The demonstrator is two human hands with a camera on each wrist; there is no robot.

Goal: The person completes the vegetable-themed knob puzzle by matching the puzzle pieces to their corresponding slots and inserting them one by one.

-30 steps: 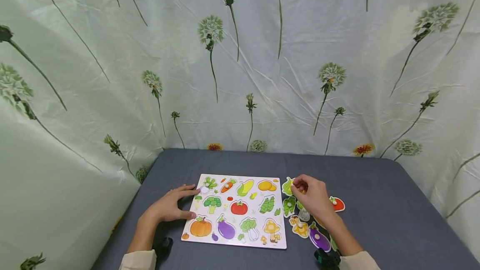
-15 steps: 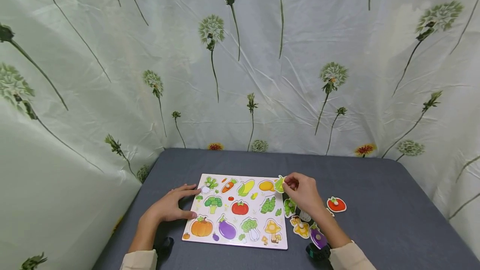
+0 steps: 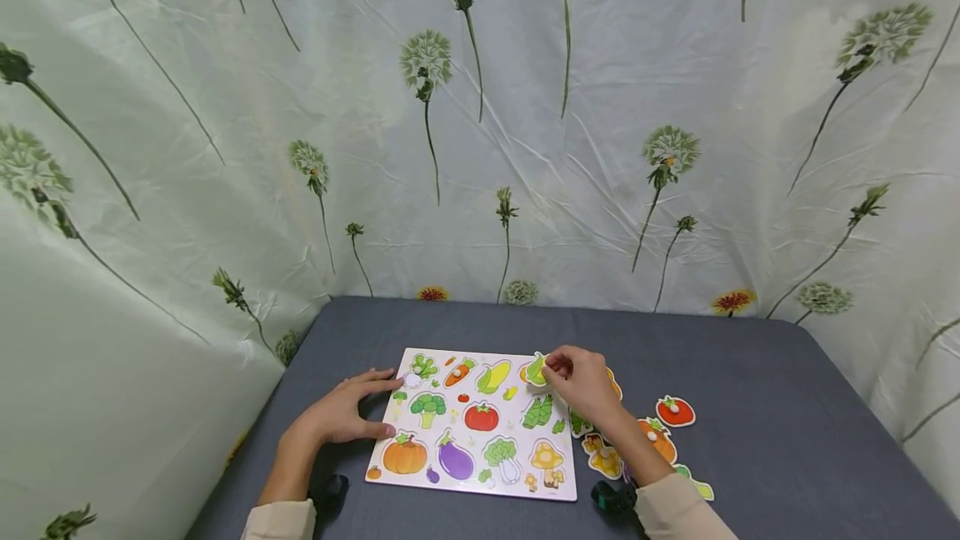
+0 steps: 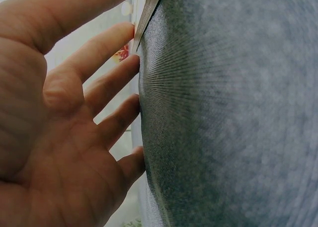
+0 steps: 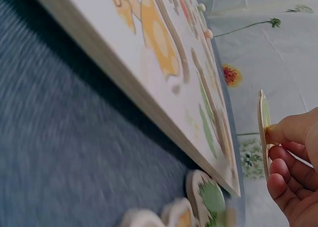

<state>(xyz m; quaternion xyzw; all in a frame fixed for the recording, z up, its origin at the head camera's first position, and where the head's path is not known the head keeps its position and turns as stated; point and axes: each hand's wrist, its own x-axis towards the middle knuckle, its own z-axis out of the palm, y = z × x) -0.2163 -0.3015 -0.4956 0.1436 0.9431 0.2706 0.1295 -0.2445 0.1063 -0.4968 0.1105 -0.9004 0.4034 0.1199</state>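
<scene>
Grey tabletop (image 3: 780,407), flower-print curtain (image 3: 360,98) behind.

I can pass low across the middle of the board (image 3: 472,486), between my left hand (image 3: 341,411), which blocks its left edge, and my right hand (image 3: 583,382) at its far right corner; the knob on the carrot piece (image 3: 459,372) sticks up there. Right of the board, the mushroom piece (image 3: 602,458), pumpkin piece (image 3: 662,443) and tomato piece (image 3: 676,412) crowd the way, my right forearm (image 3: 637,444) slanting among them. Beyond those, the table (image 3: 795,415) gives wide room, and a strip behind the board reaches the curtain (image 3: 487,148).
</scene>
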